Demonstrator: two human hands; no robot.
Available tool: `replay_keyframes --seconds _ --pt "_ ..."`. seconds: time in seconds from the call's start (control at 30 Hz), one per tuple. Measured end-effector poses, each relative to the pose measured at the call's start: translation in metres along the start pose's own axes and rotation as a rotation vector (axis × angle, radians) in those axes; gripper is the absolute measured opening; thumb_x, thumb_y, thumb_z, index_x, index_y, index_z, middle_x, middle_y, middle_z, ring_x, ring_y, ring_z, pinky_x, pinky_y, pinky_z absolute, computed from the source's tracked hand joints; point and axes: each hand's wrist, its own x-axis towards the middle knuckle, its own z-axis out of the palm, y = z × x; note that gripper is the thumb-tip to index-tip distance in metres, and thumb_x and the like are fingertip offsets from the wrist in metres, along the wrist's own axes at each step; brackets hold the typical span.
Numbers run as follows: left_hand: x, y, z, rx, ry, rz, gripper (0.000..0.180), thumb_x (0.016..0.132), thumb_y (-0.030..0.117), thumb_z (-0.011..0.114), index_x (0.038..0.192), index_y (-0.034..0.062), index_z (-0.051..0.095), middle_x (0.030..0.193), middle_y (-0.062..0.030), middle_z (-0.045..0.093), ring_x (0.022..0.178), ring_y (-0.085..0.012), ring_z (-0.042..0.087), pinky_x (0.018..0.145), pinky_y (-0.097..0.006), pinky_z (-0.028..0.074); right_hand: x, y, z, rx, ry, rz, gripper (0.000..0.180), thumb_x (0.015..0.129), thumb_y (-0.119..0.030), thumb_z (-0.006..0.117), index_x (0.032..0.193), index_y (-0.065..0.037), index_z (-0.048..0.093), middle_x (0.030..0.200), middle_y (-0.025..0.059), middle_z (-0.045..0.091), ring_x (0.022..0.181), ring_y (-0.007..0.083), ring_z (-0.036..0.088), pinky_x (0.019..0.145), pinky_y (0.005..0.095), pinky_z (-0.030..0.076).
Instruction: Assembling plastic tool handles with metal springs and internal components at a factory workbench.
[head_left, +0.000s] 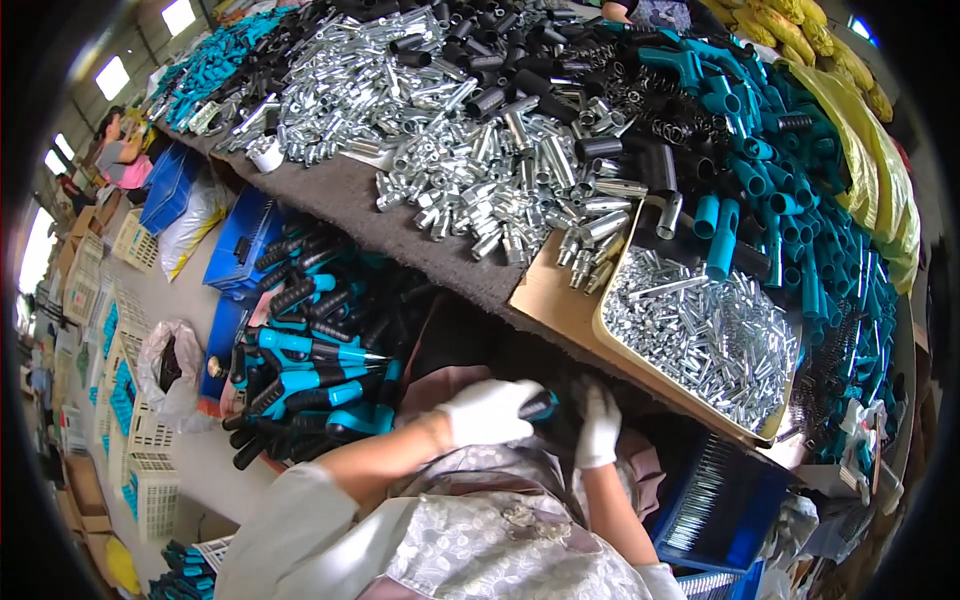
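Note:
My left hand (490, 413), in a white glove, is closed around a teal-and-black tool handle (540, 404) over my lap. Only the end of that piece shows past the fingers. My right hand (599, 425), also gloved in white, is raised just right of it, below the bench edge. Motion and shadow smear its fingers, and I cannot make out whether anything is in them. To the left of my hands lies a heap of teal-and-black tools (315, 375), some with pointed metal tips.
The bench (400, 235) carries piled silver metal sleeves (530, 165), black tubes (500, 90), springs (680, 120) and teal tubular bodies (800, 215). A tray (598, 318) of small metal pins sits at its front edge. A blue bin (750, 540) with metal rods stands at lower right. Cream crates (155, 500) line the left floor.

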Motion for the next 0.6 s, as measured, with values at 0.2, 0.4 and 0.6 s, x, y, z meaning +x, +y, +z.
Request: replay_keyframes --seconds 0.2,0.4,0.6 --pt "-0.138 0.035 -0.143 0.054 0.708 -0.148 0.058 0.076 0.009 0.077 0.129 -0.0053 0.058 0.112 -0.0177 0.069 0.096 -0.0197 0.068 0.087 -0.031 0.054 -0.014 0.037 -0.096 0.284 0.099 0.131 0.042 0.099 -0.031 0.06 0.127 -0.001 0.058 0.105 0.0148 0.069 0.09 0.0234 0.066 0.081 0.0366 0.053" --pt "-0.136 -0.019 -0.154 0.347 1.022 -0.223 0.051 0.079 0.013 0.075 0.126 -0.0018 0.06 0.113 -0.0226 0.069 0.1 -0.0342 0.07 0.087 -0.037 0.053 -0.026 0.041 -0.063 0.155 -0.001 0.19 0.032 0.1 -0.024 0.056 0.12 0.0 0.063 0.1 0.0128 0.071 0.085 0.0205 0.067 0.08 0.0338 0.055" --pt "-0.096 -0.103 -0.16 0.562 0.915 -0.308 0.05 0.08 0.025 0.074 0.126 0.0072 0.062 0.111 -0.0211 0.068 0.099 -0.0386 0.066 0.086 -0.045 0.054 -0.024 0.043 -0.053 0.096 -0.045 0.212 0.032 0.099 -0.023 0.057 0.121 -0.001 0.062 0.1 0.0125 0.071 0.086 0.0214 0.068 0.079 0.0349 0.056"
